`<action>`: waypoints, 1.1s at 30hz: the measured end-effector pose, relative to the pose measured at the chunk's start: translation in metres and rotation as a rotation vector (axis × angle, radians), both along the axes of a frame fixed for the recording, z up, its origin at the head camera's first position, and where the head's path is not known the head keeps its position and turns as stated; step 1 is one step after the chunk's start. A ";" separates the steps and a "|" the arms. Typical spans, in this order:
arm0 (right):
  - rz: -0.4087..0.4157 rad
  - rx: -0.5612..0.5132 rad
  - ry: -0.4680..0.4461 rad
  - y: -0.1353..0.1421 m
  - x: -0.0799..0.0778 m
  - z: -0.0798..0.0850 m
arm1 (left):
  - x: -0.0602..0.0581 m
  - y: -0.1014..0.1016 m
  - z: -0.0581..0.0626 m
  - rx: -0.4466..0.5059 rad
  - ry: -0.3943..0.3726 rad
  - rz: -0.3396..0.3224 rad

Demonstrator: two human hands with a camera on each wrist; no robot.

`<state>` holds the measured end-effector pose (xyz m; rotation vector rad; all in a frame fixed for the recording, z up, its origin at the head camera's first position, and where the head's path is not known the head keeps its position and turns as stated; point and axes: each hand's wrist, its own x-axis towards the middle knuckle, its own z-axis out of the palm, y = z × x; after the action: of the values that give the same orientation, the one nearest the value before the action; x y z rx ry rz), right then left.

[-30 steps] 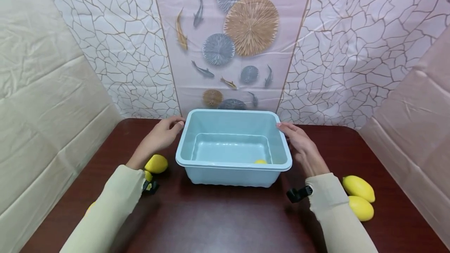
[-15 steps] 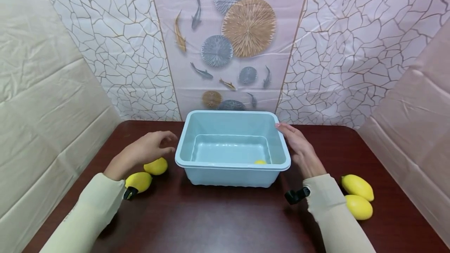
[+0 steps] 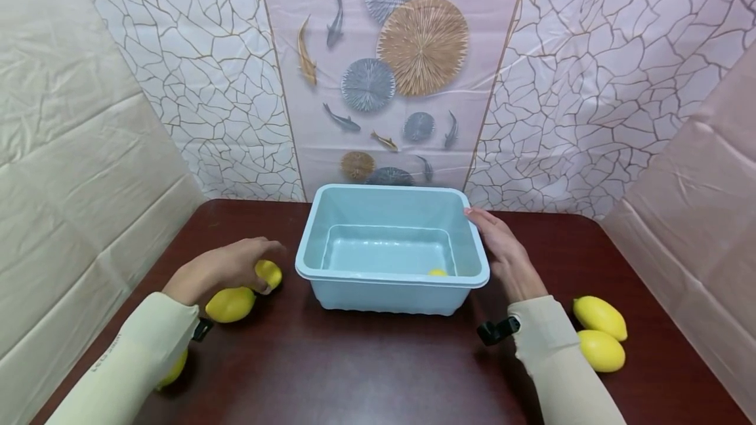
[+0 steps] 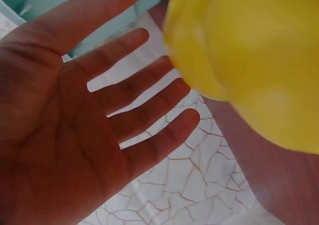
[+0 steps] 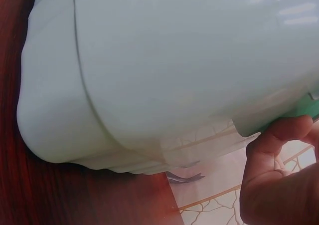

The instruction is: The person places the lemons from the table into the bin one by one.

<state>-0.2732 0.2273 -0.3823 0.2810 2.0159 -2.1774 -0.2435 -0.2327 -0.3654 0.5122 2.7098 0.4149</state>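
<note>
A light blue plastic basin (image 3: 390, 294) stands at the middle of the table with a lemon (image 3: 438, 272) inside, mostly hidden by its front wall. My right hand (image 3: 504, 251) grips the basin's right rim, fingertips at its edge; the right wrist view shows the basin's outer wall (image 5: 174, 75) beside the curled fingers. My left hand (image 3: 230, 271) hovers over the left side with fingers spread and nothing in the palm. Beneath and beside it lie one lemon (image 3: 270, 274) partly behind the fingers and another lemon (image 3: 230, 305) nearer.
A further lemon (image 3: 174, 370) shows partly behind the left sleeve. Two lemons, an upper one (image 3: 600, 318) and a lower one (image 3: 602, 351), lie beside the right forearm. Patterned cloth walls (image 3: 378, 130) enclose the dark red table (image 3: 378, 372) at back and sides.
My left hand has let go of the basin's left rim and moved left and nearer, over the lemons. The right hand stays at the rim, and the basin has not visibly moved.
</note>
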 end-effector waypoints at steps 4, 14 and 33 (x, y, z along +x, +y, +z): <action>0.001 -0.009 -0.007 0.000 0.001 -0.001 | -0.001 -0.008 -0.009 -0.004 -0.005 -0.033; 0.005 -0.033 0.008 0.000 0.001 -0.004 | -0.008 -0.035 -0.030 0.152 0.009 -0.101; -0.006 -0.019 0.019 -0.001 0.001 -0.004 | -0.026 -0.054 -0.053 0.293 -0.063 -0.072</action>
<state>-0.2720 0.2265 -0.3864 0.2658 2.0063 -2.2098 -0.2699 -0.2870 -0.4186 0.6609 2.5737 0.8010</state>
